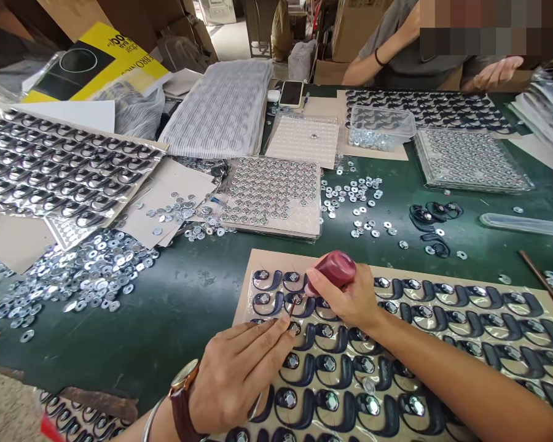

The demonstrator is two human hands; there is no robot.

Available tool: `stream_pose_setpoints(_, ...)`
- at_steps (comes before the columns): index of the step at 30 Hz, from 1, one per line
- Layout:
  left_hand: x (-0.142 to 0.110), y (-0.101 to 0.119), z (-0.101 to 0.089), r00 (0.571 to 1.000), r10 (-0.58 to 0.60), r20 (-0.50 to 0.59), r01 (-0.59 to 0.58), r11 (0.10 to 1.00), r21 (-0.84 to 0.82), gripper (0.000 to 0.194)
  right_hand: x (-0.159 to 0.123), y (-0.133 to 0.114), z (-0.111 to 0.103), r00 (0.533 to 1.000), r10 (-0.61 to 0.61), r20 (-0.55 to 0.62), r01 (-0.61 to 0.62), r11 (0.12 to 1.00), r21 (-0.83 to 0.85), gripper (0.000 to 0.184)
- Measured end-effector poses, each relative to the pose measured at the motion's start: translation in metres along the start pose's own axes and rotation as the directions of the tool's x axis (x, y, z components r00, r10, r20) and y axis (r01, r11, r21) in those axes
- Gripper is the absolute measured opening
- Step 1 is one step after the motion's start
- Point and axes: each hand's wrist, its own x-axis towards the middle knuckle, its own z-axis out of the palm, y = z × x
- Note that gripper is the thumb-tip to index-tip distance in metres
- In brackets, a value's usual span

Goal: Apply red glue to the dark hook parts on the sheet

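Observation:
My right hand [357,301] is closed around a tool with a rounded dark red handle [334,269]. Its thin tip [294,306] points down at one of the round metal centres in the sheet below. Flat on the same sheet lies my left hand [244,368], fingers stretched out, the fingertips close beside that tip. Beneath both hands is a cardboard sheet under clear film [332,374], with rows of dark hook-shaped pieces, each curled around a shiny round metal part. My hands and forearms hide some of the rows.
Loose metal washers [92,270] lie heaped at left, more [350,196] scattered mid-table. Around stand packed card sheets [271,190], a filled sheet [64,166], a wrapped stack [221,110], a clear plastic box [380,129] and a phone [291,94]. A co-worker [396,55] sits opposite.

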Motion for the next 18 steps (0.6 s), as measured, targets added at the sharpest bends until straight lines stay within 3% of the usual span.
stream_pose_setpoints(12, 0.011, -0.009, -0.007, 0.993, -0.116, -0.019, 0.111, 0.977, -0.183, 0.044, -0.002, -0.001, 0.000, 0.999, 0.033, 0.025, -0.035, 0.997, 0.062, 0.025)
stream_pose_setpoints(18, 0.016, -0.015, -0.007, 0.968, -0.242, -0.070, 0.201, 0.908, -0.367, 0.037, -0.002, -0.001, 0.002, 0.999, 0.033, 0.028, -0.035, 0.998, 0.054, 0.024)
